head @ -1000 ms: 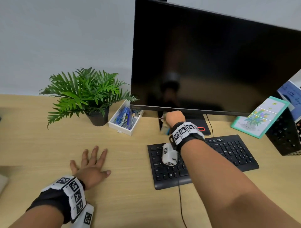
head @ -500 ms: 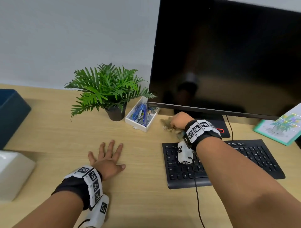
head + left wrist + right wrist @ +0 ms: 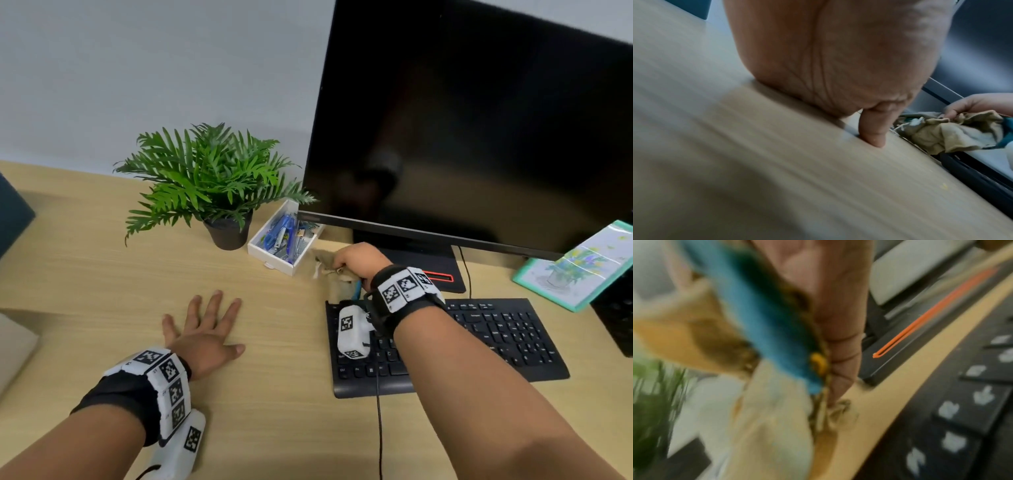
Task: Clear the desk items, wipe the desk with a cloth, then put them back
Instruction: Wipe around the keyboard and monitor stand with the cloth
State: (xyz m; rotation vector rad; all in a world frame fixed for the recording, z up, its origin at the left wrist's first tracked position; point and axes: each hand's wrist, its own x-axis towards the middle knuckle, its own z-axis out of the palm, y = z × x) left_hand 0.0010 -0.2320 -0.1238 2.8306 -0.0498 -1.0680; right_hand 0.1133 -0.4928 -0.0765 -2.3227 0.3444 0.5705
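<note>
Far left of your left hand (image 3: pixel 202 329) you have a dark blue box (image 3: pixel 13 212); nearer you, a pale block (image 3: pixel 13 346). Ahead, a grey wall (image 3: pixel 137 68).

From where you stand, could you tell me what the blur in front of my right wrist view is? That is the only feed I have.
Observer: The right hand grips a crumpled tan cloth on the desk, just in front of the monitor stand.
Operator: Thank you. What is the left hand doing?
Observer: The left hand rests flat on bare desk, fingers spread, holding nothing.
Operator: Is anything close beside the cloth?
Observer: A white tray of pens sits just left of it, next to a potted plant.
</note>
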